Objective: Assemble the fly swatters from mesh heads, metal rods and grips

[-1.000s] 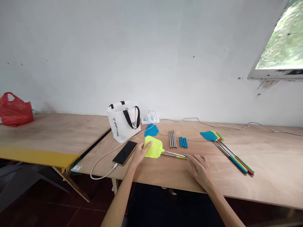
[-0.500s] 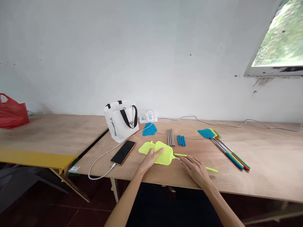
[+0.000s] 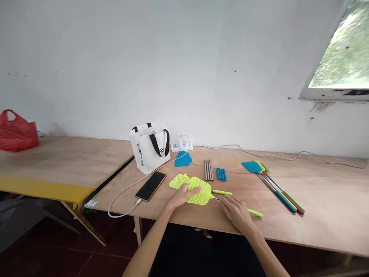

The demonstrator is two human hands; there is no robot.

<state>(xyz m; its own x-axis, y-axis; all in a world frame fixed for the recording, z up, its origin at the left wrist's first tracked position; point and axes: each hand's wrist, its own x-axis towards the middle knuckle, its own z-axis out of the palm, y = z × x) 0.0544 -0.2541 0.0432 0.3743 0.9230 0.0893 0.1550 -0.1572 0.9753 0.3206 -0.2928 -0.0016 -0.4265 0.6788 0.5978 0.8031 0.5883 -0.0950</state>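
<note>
Now the left hand (image 3: 181,195) had the yellow-green swatter (image 3: 201,191) by its mesh head, thumb on top, and the right hand (image 3: 235,209) was curled round its shaft, the grip poking out past the palm. A second yellow-green head (image 3: 178,181) lay just behind the left hand. Well beyond that hand, the white tote bag (image 3: 150,150) stood open-mouthed, its depths hidden; far out left, the red bag (image 3: 19,132) hid its contents too. The table (image 3: 317,231) edge ran close under both wrists. Right of the right hand, wood stretched to fanned swatters (image 3: 276,191); ahead, a strip separated its fingers from blue grips (image 3: 221,174).
</note>
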